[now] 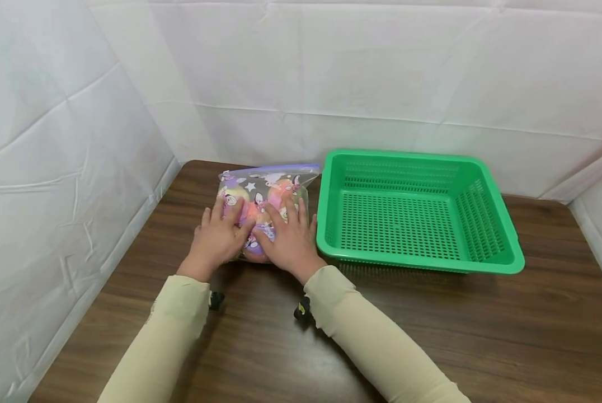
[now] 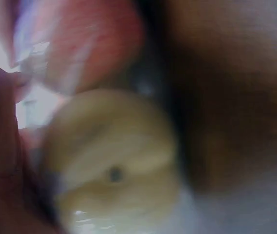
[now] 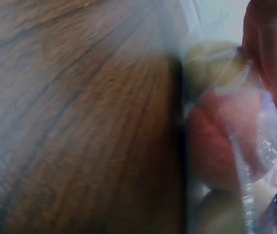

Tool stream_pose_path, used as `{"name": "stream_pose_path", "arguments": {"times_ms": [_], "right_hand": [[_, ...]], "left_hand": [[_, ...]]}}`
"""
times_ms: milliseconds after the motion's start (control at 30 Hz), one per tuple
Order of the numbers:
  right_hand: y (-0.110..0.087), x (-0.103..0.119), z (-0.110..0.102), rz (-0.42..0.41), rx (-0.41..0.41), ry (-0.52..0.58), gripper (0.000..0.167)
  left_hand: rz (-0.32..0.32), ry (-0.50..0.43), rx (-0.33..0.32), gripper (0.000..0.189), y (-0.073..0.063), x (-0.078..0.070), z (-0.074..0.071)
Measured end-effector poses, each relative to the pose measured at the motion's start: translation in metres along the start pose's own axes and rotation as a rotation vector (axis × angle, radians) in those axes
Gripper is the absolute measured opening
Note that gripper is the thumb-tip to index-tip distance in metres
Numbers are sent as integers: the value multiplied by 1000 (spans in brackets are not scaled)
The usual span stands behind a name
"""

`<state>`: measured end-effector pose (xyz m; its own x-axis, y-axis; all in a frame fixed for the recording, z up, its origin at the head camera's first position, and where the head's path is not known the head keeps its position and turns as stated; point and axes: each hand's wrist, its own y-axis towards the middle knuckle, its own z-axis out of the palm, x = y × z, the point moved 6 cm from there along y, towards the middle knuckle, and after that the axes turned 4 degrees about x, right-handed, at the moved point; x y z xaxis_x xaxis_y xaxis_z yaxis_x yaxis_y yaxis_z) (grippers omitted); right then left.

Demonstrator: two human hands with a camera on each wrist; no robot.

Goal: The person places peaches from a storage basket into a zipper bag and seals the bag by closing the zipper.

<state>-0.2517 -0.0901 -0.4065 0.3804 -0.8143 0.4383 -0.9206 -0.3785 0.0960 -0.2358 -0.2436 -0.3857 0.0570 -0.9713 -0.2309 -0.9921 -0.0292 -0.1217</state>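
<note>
A clear zip bag (image 1: 250, 184) with a purple zip strip and cartoon prints lies on the table, filled with several round fruits. Through its film the left wrist view shows a yellow round fruit (image 2: 114, 151) with a dark spot and a red one (image 2: 89, 44), both blurred. A peach-like red fruit (image 3: 221, 136) shows in the right wrist view, between yellowish ones. My left hand (image 1: 215, 238) rests on the bag's left part with fingers extended. On its right part lies my right hand (image 1: 293, 240), fingers spread and pointing away from me.
Just right of the bag stands a green plastic basket (image 1: 419, 264) with perforated walls and nothing in it. The brown wood-grain table (image 1: 260, 347) carries both. White cloth walls (image 1: 381, 67) rise behind the table and at its sides.
</note>
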Motion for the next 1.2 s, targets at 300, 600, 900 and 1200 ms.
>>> {"name": "stream_pose_path", "arguments": {"times_ms": [300,600,900,1200], "right_hand": [[5,13,5,34,43,28,70],[3,23,5,6,76,-14,72],[25,31,-3,-104,67,-162,62],[38,17,8,22,174,-29,69]], "left_hand": [[11,58,-16,68,11,20,0],[45,91,71,70,14,29,-2],[106,46,5,67,28,12,-12],[109,98,29,68,37,13,-3]]}}
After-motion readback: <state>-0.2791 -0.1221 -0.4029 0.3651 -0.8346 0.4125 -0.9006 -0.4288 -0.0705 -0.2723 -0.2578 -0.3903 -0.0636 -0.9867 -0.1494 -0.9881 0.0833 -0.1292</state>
